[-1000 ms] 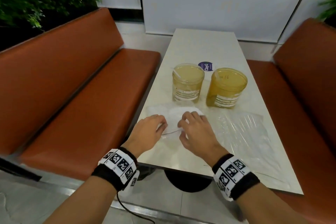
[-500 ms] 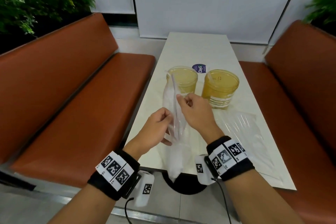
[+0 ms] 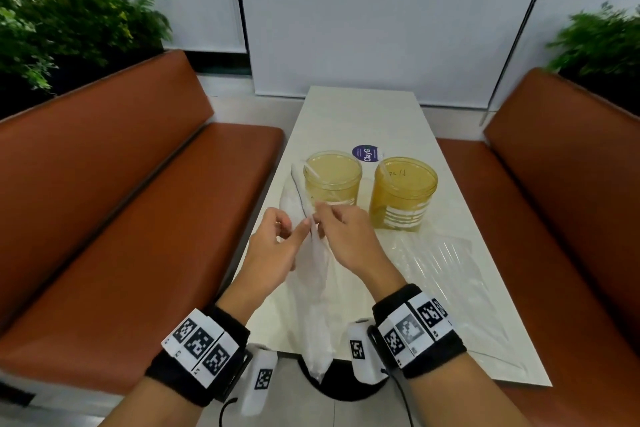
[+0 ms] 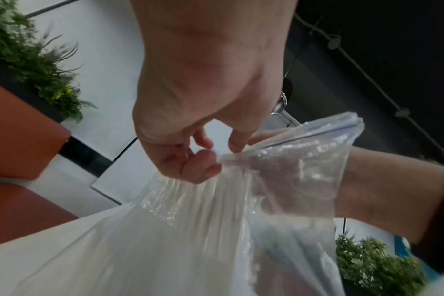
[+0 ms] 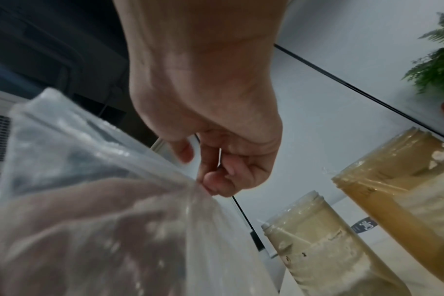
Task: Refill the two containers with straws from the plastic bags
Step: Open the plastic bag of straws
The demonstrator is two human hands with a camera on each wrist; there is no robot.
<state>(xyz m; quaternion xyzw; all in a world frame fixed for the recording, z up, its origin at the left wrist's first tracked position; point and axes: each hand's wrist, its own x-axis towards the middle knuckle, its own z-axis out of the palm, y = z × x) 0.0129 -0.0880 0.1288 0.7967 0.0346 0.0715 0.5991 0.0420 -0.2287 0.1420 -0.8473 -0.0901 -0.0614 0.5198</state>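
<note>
A clear plastic bag (image 3: 317, 291) of white straws hangs upright above the table's near edge. My left hand (image 3: 277, 246) pinches its top from the left, and my right hand (image 3: 343, 236) pinches it from the right. In the left wrist view my left hand (image 4: 203, 158) nips the bag (image 4: 190, 230) just below its zip strip. In the right wrist view my right hand (image 5: 216, 176) nips the bag (image 5: 101, 210) at its upper edge. Two amber jars, the left jar (image 3: 331, 180) and the right jar (image 3: 401, 192), stand just beyond, each with a straw or two inside.
A second clear bag (image 3: 446, 274) lies flat on the white table (image 3: 360, 114) to the right of my hands. A round blue sticker (image 3: 366, 152) sits behind the jars. Orange benches (image 3: 121, 218) flank the table on both sides, with plants behind them.
The bag lay flat on the table under both hands a second ago. Both hands have lifted it upright, and they now pinch it nearer its top.
</note>
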